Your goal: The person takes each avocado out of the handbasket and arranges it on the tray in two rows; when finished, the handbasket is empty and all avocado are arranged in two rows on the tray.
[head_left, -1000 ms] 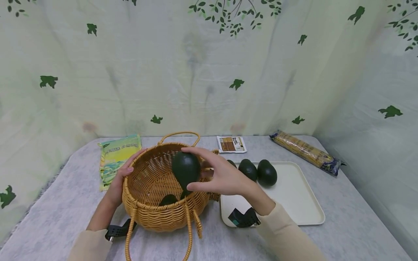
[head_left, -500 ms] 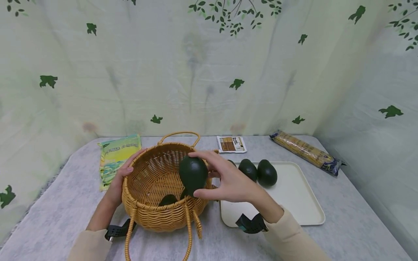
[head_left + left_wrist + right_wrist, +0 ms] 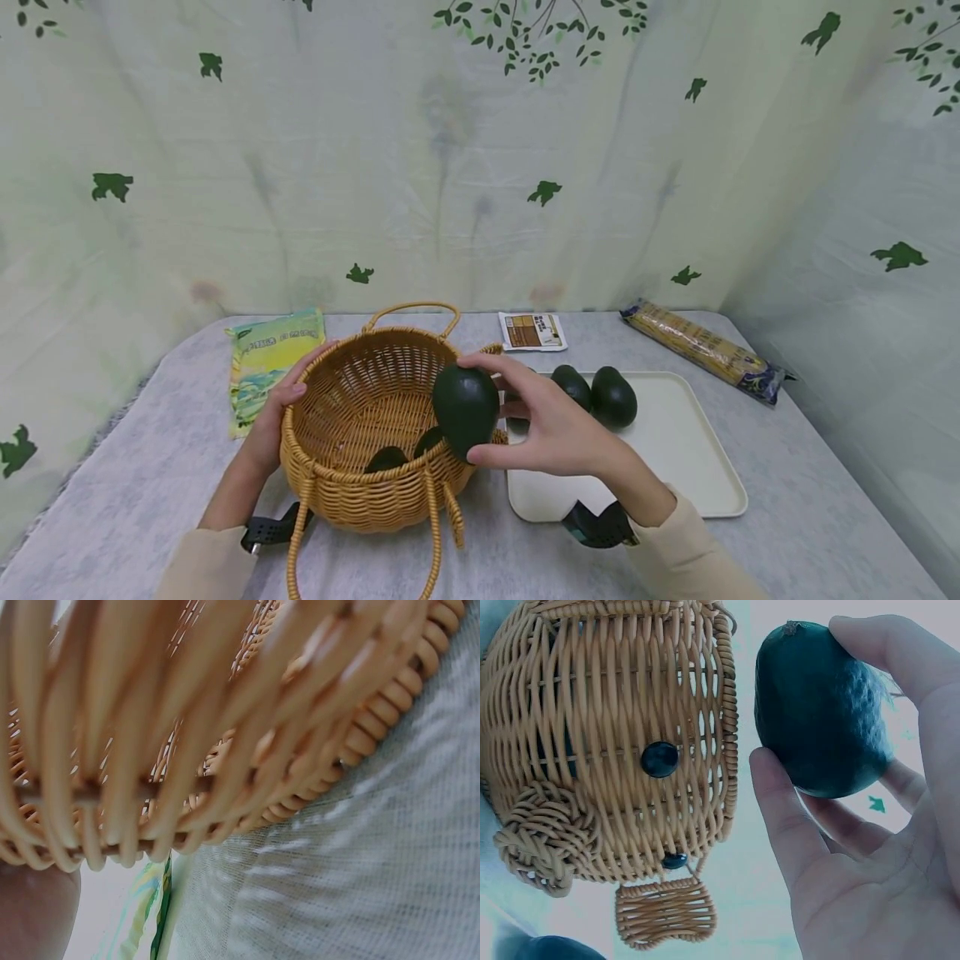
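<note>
My right hand (image 3: 540, 417) grips a dark green avocado (image 3: 466, 410) (image 3: 817, 712) above the right rim of a wicker basket (image 3: 360, 450) (image 3: 607, 750). Fingers and thumb curl round the fruit. My left hand (image 3: 273, 417) holds the basket's left rim, and the left wrist view shows only the weave (image 3: 187, 750) up close. Two avocados (image 3: 386, 458) lie inside the basket, partly hidden by its wall. Two more avocados (image 3: 613, 398) sit on the cream tray (image 3: 675, 467) to the right, one of them (image 3: 573, 385) partly behind my fingers.
A green-yellow packet (image 3: 270, 362) lies at the back left, a small brown-and-white packet (image 3: 531, 331) behind the basket, and a long pasta pack (image 3: 701, 348) at the back right. A leaf-printed curtain encloses the grey-clothed table (image 3: 810, 517).
My right hand has carried the avocado to the right, from over the basket's middle to above its right rim. The left hand and basket have stayed put.
</note>
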A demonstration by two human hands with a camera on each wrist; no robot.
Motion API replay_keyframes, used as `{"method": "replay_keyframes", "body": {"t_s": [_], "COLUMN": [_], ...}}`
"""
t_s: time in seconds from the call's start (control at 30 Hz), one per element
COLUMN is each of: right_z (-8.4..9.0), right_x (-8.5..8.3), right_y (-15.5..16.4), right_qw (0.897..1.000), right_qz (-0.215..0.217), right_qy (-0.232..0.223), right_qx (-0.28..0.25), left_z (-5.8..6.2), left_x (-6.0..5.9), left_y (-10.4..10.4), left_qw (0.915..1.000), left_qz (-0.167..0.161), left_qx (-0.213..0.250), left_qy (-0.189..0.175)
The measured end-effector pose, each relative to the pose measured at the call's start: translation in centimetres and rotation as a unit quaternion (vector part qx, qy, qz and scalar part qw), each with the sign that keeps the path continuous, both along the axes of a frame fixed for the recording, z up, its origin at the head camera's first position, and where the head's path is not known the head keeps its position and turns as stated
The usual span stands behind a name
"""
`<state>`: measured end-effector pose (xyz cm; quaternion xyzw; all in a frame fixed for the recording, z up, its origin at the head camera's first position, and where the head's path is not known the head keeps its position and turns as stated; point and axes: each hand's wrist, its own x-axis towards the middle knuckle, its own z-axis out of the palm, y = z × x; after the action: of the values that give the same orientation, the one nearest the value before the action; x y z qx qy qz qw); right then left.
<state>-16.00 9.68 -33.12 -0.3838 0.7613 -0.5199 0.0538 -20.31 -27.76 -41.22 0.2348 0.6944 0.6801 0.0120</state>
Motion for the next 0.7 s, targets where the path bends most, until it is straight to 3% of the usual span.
{"method": "replay_keyframes", "body": {"t_s": [0.7], "right_z": [-1.8], "right_x": [0.6], "right_y": [3.1], "right_qw": [1.0], "right_qz": [-0.02], "right_qy": [-0.016], "right_qx": [0.016], "left_z": [0.1], "left_x": [-0.1], "left_y": [0.1], "left_qw": [1.0], "left_qz": [-0.003], "left_qx": [0.001], "left_qy": [-0.002]}}
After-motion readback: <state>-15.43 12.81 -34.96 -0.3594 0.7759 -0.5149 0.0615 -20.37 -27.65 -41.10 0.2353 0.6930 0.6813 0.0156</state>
